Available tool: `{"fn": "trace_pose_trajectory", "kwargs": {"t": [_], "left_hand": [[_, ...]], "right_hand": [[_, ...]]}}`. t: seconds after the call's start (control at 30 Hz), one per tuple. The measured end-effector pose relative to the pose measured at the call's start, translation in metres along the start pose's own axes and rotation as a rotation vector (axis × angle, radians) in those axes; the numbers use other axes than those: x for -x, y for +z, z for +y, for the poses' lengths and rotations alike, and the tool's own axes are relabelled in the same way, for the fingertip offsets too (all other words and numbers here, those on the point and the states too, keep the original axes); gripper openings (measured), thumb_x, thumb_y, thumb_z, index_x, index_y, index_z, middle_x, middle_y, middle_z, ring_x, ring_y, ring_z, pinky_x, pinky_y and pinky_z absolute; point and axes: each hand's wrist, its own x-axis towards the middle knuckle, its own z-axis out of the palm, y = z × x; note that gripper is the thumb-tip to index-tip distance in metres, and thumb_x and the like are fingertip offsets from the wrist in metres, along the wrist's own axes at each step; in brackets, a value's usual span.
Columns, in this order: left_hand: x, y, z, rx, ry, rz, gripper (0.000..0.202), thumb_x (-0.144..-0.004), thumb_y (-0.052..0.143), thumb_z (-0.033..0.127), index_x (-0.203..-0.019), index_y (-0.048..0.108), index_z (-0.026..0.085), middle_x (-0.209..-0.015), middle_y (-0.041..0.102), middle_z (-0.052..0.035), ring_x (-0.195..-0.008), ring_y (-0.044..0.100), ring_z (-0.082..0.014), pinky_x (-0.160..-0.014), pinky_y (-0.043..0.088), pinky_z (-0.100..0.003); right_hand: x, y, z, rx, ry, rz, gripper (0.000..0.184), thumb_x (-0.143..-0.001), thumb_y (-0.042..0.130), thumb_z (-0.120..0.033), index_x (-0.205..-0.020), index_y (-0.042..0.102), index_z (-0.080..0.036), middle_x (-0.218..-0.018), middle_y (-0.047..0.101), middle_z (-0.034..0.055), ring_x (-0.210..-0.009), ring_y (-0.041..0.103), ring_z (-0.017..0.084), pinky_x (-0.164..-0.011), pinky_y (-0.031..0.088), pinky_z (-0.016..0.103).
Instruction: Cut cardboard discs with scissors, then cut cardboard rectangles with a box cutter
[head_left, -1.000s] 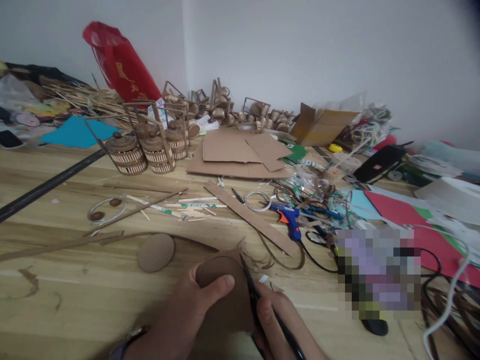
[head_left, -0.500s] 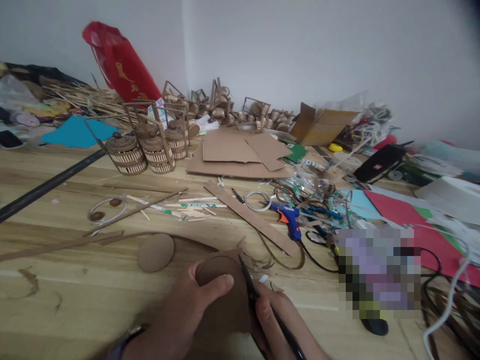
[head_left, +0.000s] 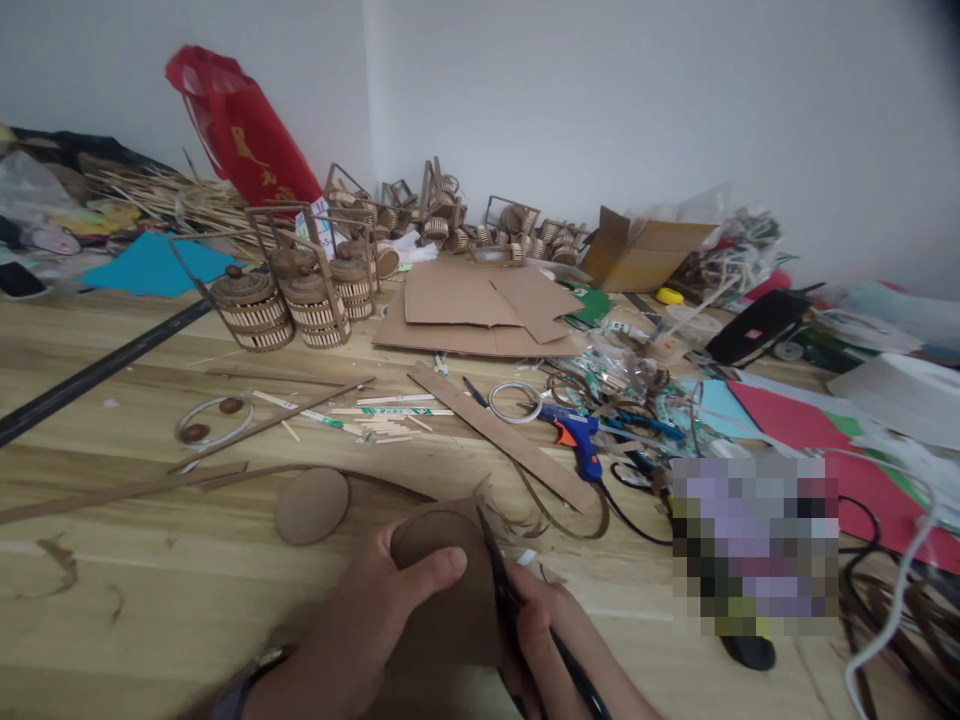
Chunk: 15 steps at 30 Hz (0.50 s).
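Note:
My left hand (head_left: 409,590) grips a piece of brown cardboard (head_left: 457,630), its thumb lying across the front face. A curved outline shows near the top of that piece. In my right hand (head_left: 551,625) is a pair of black scissors (head_left: 499,565), the blades pointing up along the cardboard's right edge. To the left, a cut cardboard disc (head_left: 313,506) lies flat on the wooden table. Farther off, a long cardboard strip (head_left: 499,432) lies at a slant beside a blue glue gun (head_left: 581,440).
Small bamboo baskets (head_left: 319,310) with tall handles stand at the back left. Cardboard sheets (head_left: 457,300) are stacked in the middle, with an open box (head_left: 649,250) behind. Coloured paper (head_left: 795,420) and cables (head_left: 892,620) fill the right. Thin wooden sticks (head_left: 390,425) lie mid-table.
Almost nothing differs. The scissor blades appear slightly closer together beside the cardboard, and both hands stay in about the same place.

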Motion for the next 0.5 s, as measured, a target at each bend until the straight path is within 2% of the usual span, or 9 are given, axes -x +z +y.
{"fn": "trace_pose_trajectory", "kwargs": {"t": [0.27, 0.5], "left_hand": [[0.0015, 0.0015, 0.0025, -0.027, -0.003, 0.008, 0.055, -0.057, 0.084, 0.042, -0.102, 0.065, 0.019, -0.099, 0.081, -0.0108, -0.093, 0.076, -0.0350, -0.077, 0.060, -0.042], [0.0017, 0.0008, 0.0022, -0.056, 0.000, 0.054, 0.052, -0.056, 0.083, 0.041, -0.099, 0.063, 0.020, -0.095, 0.081, -0.0091, -0.093, 0.075, -0.0349, -0.078, 0.059, -0.042]], "right_hand": [[-0.0010, -0.0011, -0.0019, -0.028, -0.003, -0.030, 0.092, -0.087, 0.021, -0.090, -0.091, 0.071, -0.013, -0.049, 0.050, 0.0000, -0.043, 0.047, 0.013, -0.043, 0.032, 0.024], [-0.0012, -0.0022, -0.0038, -0.034, 0.025, -0.053, 0.089, -0.086, 0.021, -0.090, -0.087, 0.066, -0.014, -0.051, 0.044, -0.0025, -0.042, 0.043, 0.011, -0.041, 0.032, 0.022]]}}
